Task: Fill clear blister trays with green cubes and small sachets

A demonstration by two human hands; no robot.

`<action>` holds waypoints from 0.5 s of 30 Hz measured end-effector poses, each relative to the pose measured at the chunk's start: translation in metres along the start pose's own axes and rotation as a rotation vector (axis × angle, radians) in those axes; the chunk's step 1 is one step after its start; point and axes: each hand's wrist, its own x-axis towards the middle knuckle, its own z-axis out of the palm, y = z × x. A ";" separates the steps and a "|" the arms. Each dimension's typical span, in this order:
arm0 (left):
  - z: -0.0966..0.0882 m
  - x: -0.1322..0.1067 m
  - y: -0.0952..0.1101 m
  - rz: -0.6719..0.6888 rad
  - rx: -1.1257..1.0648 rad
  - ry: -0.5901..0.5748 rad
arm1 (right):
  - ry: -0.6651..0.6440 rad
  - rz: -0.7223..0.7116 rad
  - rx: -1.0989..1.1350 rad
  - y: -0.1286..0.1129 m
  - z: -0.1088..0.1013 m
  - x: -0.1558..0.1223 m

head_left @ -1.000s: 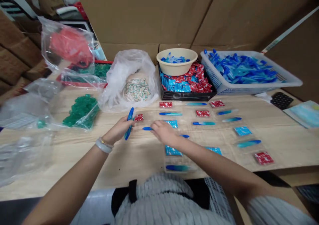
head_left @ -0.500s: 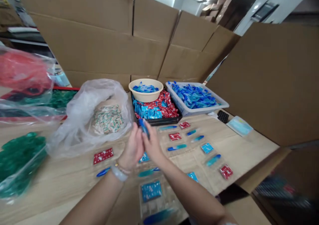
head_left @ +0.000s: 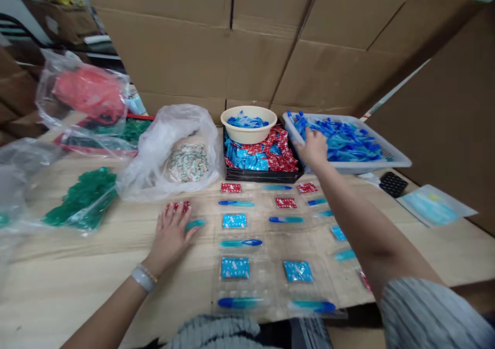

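At far left, a clear bag of green pieces (head_left: pixel 83 197) lies on the table (head_left: pixel 69 271). Next, the left hand (head_left: pixel 170 235) lies palm down, fingers loosely spread, over a red packet (head_left: pixel 185 204), with a blue-green piece (head_left: pixel 196 223) beside its thumb. Behind it stands a white plastic bag (head_left: pixel 152 153) of small packets. Further right, clear trays (head_left: pixel 235 283) sit in rows with blue or red packets and slim blue pieces (head_left: pixel 240 303). Behind these, a cream bowl (head_left: pixel 249 134) rests on a black box (head_left: pixel 263 176) of packets. The right hand (head_left: pixel 315 149) reaches over the left end of a white basket (head_left: pixel 398 159) heaped with blue pieces (head_left: pixel 350 140); its fingertips are blurred, so I cannot tell whether they grip one
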 end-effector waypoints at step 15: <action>-0.051 -0.070 -0.078 -0.152 -0.298 0.113 | -0.268 -0.953 0.029 -0.094 0.102 -0.186</action>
